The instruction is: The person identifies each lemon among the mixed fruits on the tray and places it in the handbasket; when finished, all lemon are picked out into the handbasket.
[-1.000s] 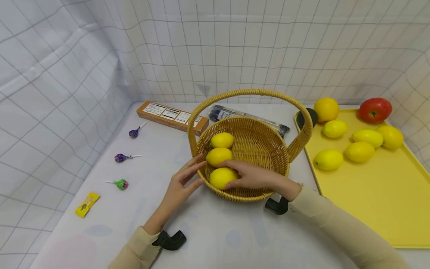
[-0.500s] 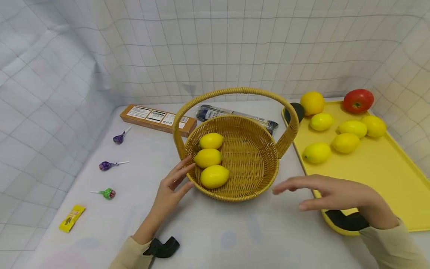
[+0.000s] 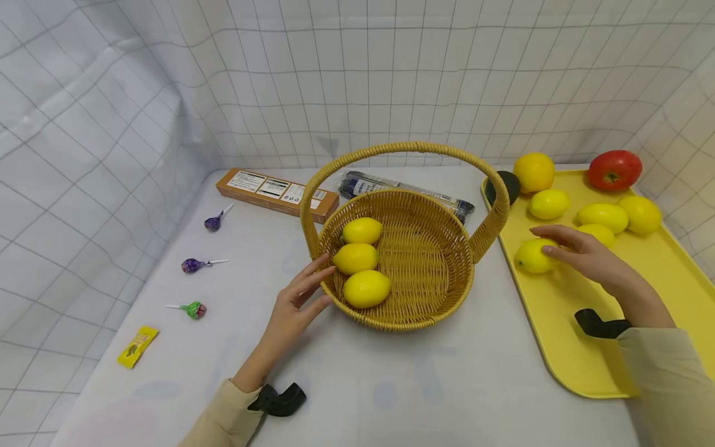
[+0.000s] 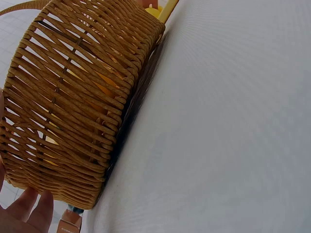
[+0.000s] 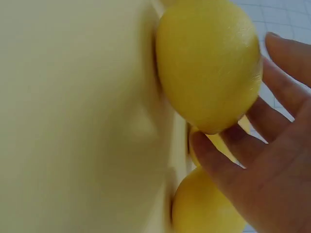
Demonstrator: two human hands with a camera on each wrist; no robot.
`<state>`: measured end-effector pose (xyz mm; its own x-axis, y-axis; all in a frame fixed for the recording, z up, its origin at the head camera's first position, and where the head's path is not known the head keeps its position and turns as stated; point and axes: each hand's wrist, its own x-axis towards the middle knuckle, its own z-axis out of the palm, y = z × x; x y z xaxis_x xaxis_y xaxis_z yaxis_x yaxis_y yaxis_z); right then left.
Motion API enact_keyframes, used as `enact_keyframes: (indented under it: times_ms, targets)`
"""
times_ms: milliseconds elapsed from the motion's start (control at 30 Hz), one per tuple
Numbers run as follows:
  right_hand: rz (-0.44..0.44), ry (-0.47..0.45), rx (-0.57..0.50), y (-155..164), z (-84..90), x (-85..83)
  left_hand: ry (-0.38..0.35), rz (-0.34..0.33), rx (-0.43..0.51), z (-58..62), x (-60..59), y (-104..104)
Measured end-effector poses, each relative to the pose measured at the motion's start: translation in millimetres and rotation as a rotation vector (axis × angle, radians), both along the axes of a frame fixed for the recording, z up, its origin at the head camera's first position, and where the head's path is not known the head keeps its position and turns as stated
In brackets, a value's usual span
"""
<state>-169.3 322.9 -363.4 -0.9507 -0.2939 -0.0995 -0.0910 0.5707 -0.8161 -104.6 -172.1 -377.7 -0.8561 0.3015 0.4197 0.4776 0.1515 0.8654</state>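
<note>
A round wicker basket with a tall arched handle stands mid-table. Three lemons lie in a row along its left inside. My left hand rests against the basket's left rim, fingers spread; its fingertips lie by the woven wall in the left wrist view. Over the yellow tray, my right hand is at the nearest lemon, its fingers loosely spread around the fruit's side. In the right wrist view that lemon sits on the tray, the thumb slightly apart from it.
More lemons, an orange, a red apple and a dark green fruit occupy the tray's far part. Behind the basket are a brown box and a wrapped packet. Lollipops and a yellow sachet lie left.
My right hand has let go of the front lemon in the basket and moved right to a lemon on the tray. My left hand stays at the basket's rim.
</note>
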Motion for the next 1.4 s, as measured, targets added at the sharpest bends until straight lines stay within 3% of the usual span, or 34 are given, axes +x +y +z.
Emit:
enact_keyframes:
  times_ms: [167,367,500,600,700,867,1033,1233,1400]
  targets:
    - [0.120,-0.053,0.094,2,-6.8,7.9,0.004,-0.005,0.002,-0.3,0.9,1]
    - [0.276,0.108,0.167,-6,-3.3,32.3,0.008,0.001,-0.020,2.5,1.3,0]
    - [0.489,0.169,0.034,-25,22.2,46.6,0.011,0.007,-0.028,5.7,-0.6,0]
    - [0.658,0.156,-0.117,-48,42.1,51.2,0.003,0.006,-0.028,7.4,-1.3,0]
    - [0.748,0.126,-0.232,-79,53.4,49.5,-0.003,0.009,-0.030,8.3,-1.0,0]
    - [0.693,0.065,-0.217,-139,49.9,33.6,-0.012,0.011,-0.033,7.4,-1.4,0]
    - [0.593,0.063,-0.014,-182,31.7,12.3,-0.003,0.005,-0.024,4.4,-1.9,0]
    - [0.547,0.078,0.111,-205,21.3,-5.3,0.000,0.011,-0.010,2.5,-1.1,1]
    - [0.390,0.104,0.133,-211,16.1,-17.2,-0.008,0.008,-0.002,0.8,-1.2,1]
